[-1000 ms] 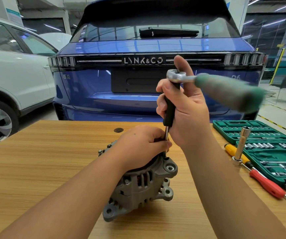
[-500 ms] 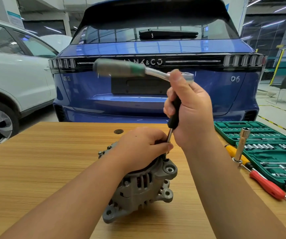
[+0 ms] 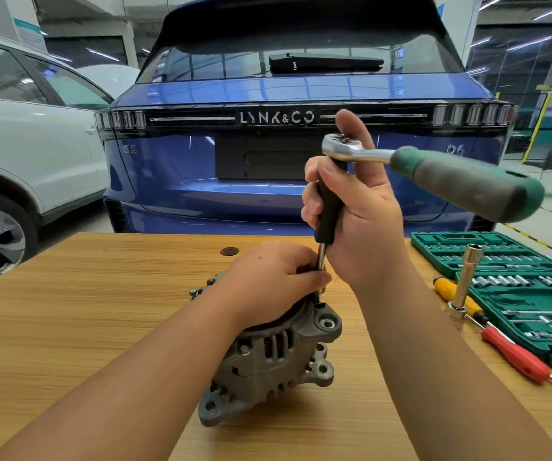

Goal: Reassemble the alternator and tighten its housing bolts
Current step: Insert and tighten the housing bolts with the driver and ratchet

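Swung ratchet (image 3: pixel 434 171) handle back from upper left to upper right; right grip (image 3: pixel 361 214) wrapped round extension (image 3: pixel 329 207), left grip (image 3: pixel 278 277) pinched shaft atop alternator (image 3: pixel 268 361). Bolt tightening likely ongoing.

The alternator (image 3: pixel 274 364) sits on the wooden table (image 3: pixel 68 327), a grey cast-metal housing with vent slots down its side and mounting ears with round holes sticking out at the right and at the bottom left. It rests tilted, its upper face hidden under the left hand (image 3: pixel 268 277), whose fingers pinch the thin steel extension shaft (image 3: pixel 321 259) just above the housing rim. That shaft stands nearly upright, running up into a black grip (image 3: pixel 329 207) that the right hand (image 3: pixel 361 221) holds (thumb raised behind the head). On top sits the ratchet (image 3: pixel 434 171), chrome head, green and grey handle pointing right
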